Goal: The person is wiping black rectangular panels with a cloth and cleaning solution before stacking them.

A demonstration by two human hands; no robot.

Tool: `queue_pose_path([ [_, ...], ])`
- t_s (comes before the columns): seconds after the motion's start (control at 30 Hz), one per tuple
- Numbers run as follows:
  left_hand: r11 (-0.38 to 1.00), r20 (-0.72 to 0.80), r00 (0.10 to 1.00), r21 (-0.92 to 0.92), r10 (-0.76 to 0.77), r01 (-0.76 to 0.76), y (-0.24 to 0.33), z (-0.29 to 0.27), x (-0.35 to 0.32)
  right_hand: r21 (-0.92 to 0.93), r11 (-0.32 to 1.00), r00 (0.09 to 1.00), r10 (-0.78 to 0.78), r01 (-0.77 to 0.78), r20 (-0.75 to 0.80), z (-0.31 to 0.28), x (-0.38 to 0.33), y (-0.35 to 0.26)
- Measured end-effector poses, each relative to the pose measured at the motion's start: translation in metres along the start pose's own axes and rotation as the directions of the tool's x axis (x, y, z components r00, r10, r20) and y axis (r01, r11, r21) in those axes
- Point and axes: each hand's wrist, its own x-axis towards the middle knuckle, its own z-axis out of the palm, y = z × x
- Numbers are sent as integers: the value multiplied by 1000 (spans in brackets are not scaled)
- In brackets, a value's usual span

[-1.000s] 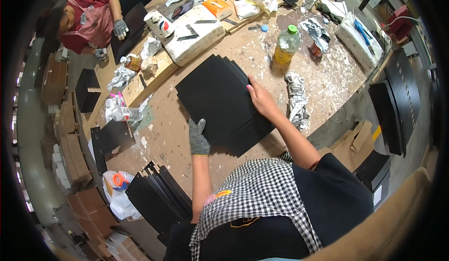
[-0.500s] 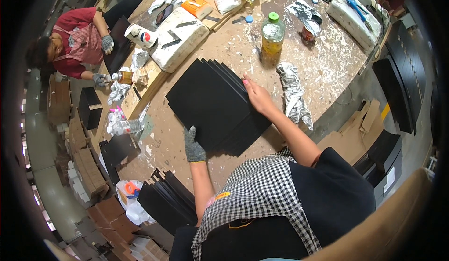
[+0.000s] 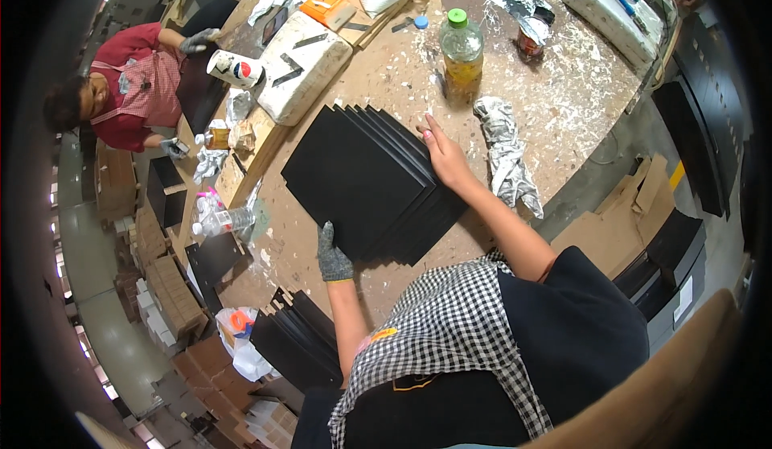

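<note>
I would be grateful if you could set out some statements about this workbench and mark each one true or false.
1. The left hand wears a grey glove, while the right hand is bare. True.
2. The stack of black panels lies between the two hands. True.
3. Its panels are all squared up flush. False: their edges step out unevenly.
4. A green-capped bottle stands upright on the table. True.
5. That bottle is nearer the left hand. False: it is nearer the right hand.
6. Just right of the right hand is an orange box. False: it is a crumpled white bundle.
</note>
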Motion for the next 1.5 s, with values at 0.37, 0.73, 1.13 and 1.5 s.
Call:
queue_pose_path([
  [0.37,967,32,973,-107,-229,231,13,14,-16,-229,968,988,-77,105,131,-8,-13,-17],
  [0.73,973,65,987,-172,-146,155,12,4,-14,-200,976,988,113,-91,102,-26,-11,-3],
  [1.13,969,98,981,-167,-169,184,13,-12,-15,-420,868,965,-240,264,109,-15,-30,3],
  [1.5,936,147,963,-241,-225,256,14,-18,-18,-278,952,991,-133,129,5,-25,-24,13],
])
